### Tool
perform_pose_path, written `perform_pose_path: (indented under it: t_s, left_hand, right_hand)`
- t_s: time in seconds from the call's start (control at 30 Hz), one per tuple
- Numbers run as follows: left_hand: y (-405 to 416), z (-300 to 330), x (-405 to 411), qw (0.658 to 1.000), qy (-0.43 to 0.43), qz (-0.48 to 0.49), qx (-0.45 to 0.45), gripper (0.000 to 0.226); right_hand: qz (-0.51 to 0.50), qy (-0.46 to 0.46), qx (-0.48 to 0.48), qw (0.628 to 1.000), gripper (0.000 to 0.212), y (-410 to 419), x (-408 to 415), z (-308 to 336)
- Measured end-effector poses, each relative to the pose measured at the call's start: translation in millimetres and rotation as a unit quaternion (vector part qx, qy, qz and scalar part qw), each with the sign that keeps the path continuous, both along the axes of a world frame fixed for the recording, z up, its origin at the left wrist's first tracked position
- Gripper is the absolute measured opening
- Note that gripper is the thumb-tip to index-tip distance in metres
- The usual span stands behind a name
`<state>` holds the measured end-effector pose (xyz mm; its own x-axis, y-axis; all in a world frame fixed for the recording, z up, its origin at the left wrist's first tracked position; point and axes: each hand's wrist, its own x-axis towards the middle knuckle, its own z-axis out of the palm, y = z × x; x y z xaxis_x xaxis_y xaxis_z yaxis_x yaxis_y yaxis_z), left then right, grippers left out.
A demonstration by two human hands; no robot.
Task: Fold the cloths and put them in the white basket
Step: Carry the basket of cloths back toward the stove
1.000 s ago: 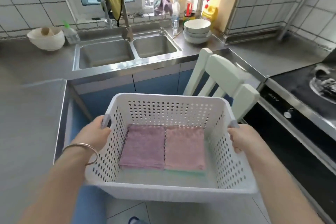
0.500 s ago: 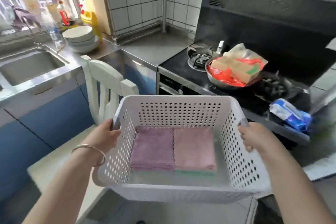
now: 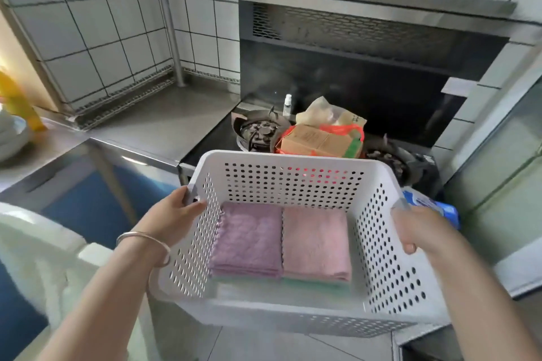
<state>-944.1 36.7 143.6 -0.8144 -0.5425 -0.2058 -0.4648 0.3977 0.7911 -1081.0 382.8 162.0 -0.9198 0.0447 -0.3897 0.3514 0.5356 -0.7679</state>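
Note:
I carry the white perforated basket point(image 3: 293, 182) in the air in front of me. My left hand point(image 3: 173, 214) grips its left handle and my right hand point(image 3: 416, 228) grips its right handle. Inside lie two folded stacks side by side: a purple cloth point(image 3: 247, 239) on the left and a pink cloth point(image 3: 315, 243) on the right. Green cloth edges point(image 3: 316, 284) peek out under both stacks.
Straight ahead is a black gas stove point(image 3: 258, 129) with a boxed package in a red bag point(image 3: 319, 141) on it, under a range hood point(image 3: 366, 6). A steel counter point(image 3: 164, 120) runs left. A white chair point(image 3: 38, 246) stands at lower left; a blue packet point(image 3: 434, 205) lies right.
I have turned right with the basket, away from the sink and toward the stove. Both hands keep the same grip and the cloths have not shifted.

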Motion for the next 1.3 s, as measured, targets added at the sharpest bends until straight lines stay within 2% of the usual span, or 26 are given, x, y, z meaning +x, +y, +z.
perform_pose_path:
  t_s: [0.13,0.23,0.27,0.37,0.63,0.77,0.97,1.1,1.3]
  left_hand:
    - [-61.5,14.3,-46.6,1.0,0.02,0.001,0.021,0.021]
    - [-109.4,19.8,-63.1,0.997,0.039,0.032,0.063,0.044]
    - [-125.2,19.5,-67.5,0.996,0.041,0.045,0.069,0.045]
    - [-165.2,19.6,-75.5,0.991,0.047,0.085,0.091,0.024]
    - [-278.1,7.1,-101.0,0.97,0.057,0.222,0.083,0.01]
    - [-322.2,3.5,-123.3,0.952,0.057,0.289,0.083,0.007]
    - [-374.8,-2.4,-171.2,0.932,0.036,0.357,0.057,0.011]
    - [-395.0,-16.8,-192.8,0.919,-0.01,0.395,0.022,0.023]
    - [-444.5,-29.0,-227.5,0.904,0.002,0.421,0.078,0.03]
  right_hand:
    - [0.004,0.008,-0.031,0.999,0.03,-59.6,-48.8,4.0]
    - [0.028,-0.002,-0.05,0.998,0.03,-112.3,-82.1,2.1]
    - [0.044,-0.007,-0.051,0.998,0.03,-130.8,-93.0,1.5]
    - [0.092,-0.012,-0.061,0.994,0.029,-186.8,-124.8,-0.4]
    - [0.237,-0.049,-0.054,0.969,0.013,-366.7,-220.3,-11.0]
    - [0.301,-0.062,-0.038,0.951,0.013,-445.9,-266.8,-12.3]
    - [0.342,-0.054,-0.027,0.938,0.03,-559.2,-345.4,-16.4]
    - [0.365,-0.034,0.02,0.93,0.031,-613.1,-382.6,-30.6]
    - [0.354,-0.041,0.088,0.93,0.033,-677.2,-427.2,-49.8]
